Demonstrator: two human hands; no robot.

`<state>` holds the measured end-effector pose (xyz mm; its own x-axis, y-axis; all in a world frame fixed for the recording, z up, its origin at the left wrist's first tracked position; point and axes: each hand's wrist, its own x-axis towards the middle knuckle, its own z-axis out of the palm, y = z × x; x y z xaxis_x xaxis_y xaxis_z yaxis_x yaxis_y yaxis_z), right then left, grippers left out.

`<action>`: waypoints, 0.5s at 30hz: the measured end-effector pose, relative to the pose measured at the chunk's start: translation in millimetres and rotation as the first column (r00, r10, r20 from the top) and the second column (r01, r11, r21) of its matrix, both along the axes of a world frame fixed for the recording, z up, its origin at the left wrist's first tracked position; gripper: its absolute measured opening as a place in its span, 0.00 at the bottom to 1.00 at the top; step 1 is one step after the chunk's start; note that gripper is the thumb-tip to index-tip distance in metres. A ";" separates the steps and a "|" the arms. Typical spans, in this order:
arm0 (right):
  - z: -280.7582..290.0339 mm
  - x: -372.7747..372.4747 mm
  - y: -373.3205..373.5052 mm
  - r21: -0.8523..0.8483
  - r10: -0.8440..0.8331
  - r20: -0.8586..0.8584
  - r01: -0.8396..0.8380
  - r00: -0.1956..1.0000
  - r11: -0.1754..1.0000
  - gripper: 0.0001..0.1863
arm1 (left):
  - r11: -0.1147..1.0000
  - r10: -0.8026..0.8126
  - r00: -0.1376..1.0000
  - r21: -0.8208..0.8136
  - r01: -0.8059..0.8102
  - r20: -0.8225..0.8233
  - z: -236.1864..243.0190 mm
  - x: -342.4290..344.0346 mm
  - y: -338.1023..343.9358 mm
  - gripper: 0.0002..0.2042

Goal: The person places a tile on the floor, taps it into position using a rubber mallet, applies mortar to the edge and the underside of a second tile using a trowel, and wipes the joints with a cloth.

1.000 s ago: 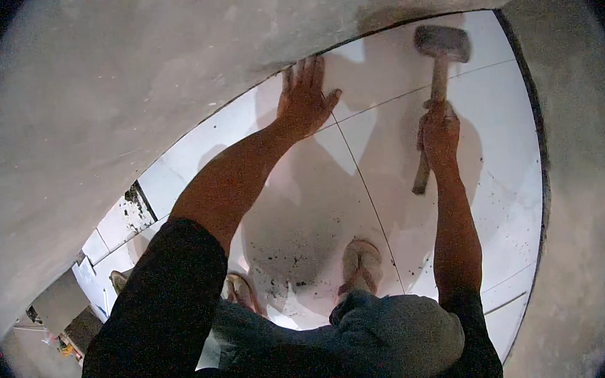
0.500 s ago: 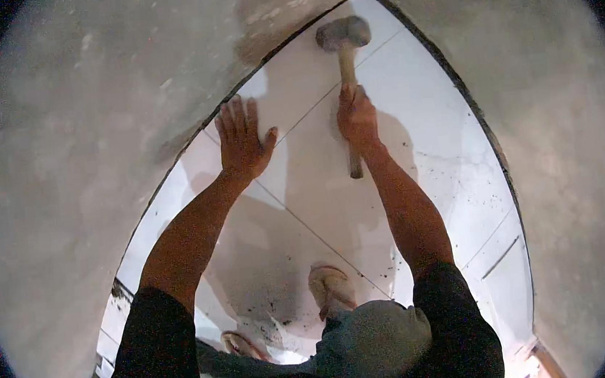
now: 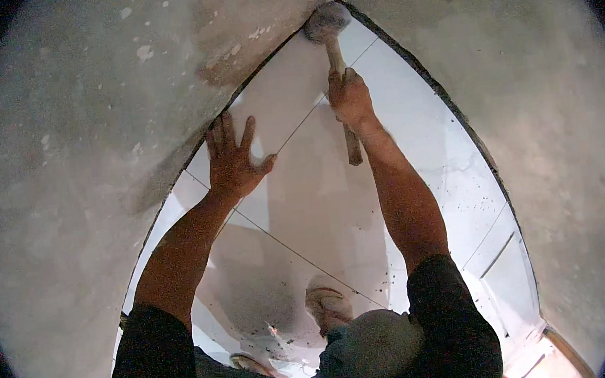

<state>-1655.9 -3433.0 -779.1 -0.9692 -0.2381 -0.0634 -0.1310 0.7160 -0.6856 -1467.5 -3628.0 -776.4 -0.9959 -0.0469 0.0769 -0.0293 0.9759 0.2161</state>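
My right hand [image 3: 352,98] is wrapped round the wooden handle of a rubber mallet [image 3: 329,22]. The dark mallet head is over the far corner of the tiled floor, where the two walls meet; I cannot tell whether it touches the tile. My left hand [image 3: 233,163] lies flat with fingers spread on a white floor tile [image 3: 285,81], its fingertips close to the left wall's foot. A thin joint line runs between my hands, separating the far tile from the nearer ones.
Bare plastered walls rise on the left [image 3: 92,122] and right [image 3: 551,121], with a dark gap along the tile edges. Dark crumbs [image 3: 272,330] are scattered near my sandalled foot [image 3: 327,305]. At the lower right stands a lit opening [image 3: 545,362].
The mallet has moved farther toward the corner and slightly left, its head now tilted. My left hand has shifted a little left and nearer, its fingers spread wider.
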 end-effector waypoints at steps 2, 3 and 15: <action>20.0 9.2 -11.1 0.001 0.041 -0.026 -0.041 0.999 0.999 0.22 | 1.000 -0.006 1.000 -0.015 0.007 0.031 4.4 -0.1 -5.3 0.43; 38.1 18.6 -14.7 -0.077 -0.063 -0.009 0.062 0.998 0.995 0.21 | 1.000 -0.004 0.999 -0.025 0.005 0.042 3.5 0.1 -5.5 0.43; 22.8 -24.2 1.1 -0.023 -0.124 0.088 0.126 0.988 0.992 0.22 | 0.998 0.008 0.998 -0.059 -0.004 0.065 -1.5 -4.9 0.7 0.43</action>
